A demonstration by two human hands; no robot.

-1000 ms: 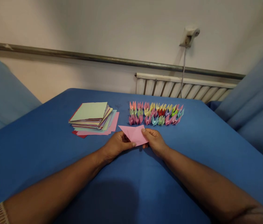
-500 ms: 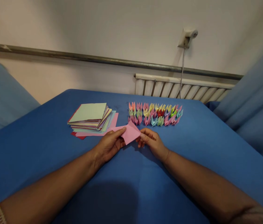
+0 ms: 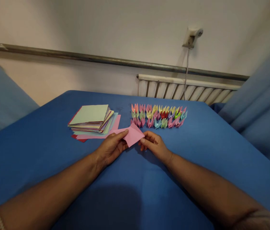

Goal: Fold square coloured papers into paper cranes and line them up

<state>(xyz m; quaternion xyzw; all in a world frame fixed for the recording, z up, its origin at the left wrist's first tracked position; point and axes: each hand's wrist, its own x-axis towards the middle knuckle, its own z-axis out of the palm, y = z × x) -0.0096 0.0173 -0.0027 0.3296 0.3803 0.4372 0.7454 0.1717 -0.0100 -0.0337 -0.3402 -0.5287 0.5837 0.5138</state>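
Between my hands is a partly folded piece of pink origami paper, its corners pointing up, down and right. My left hand grips its left side, thumb on top and fingers underneath. At the right corner, my right hand is closed in a pinch, thumb and fingers on the paper's edge. Just behind the paper stand rows of small folded paper cranes in pink, yellow, green, red and blue. Left of them lies a stack of square coloured paper with a pale green sheet on top.
A blue cloth covers the table. Behind it are a wall with a metal rail, a white radiator-like grille and a socket with a plug and cord. Blue curtains hang at both sides.
The view has shifted very slightly. My right thumb has slid a little along the right corner of the pink paper; both hands keep their hold.
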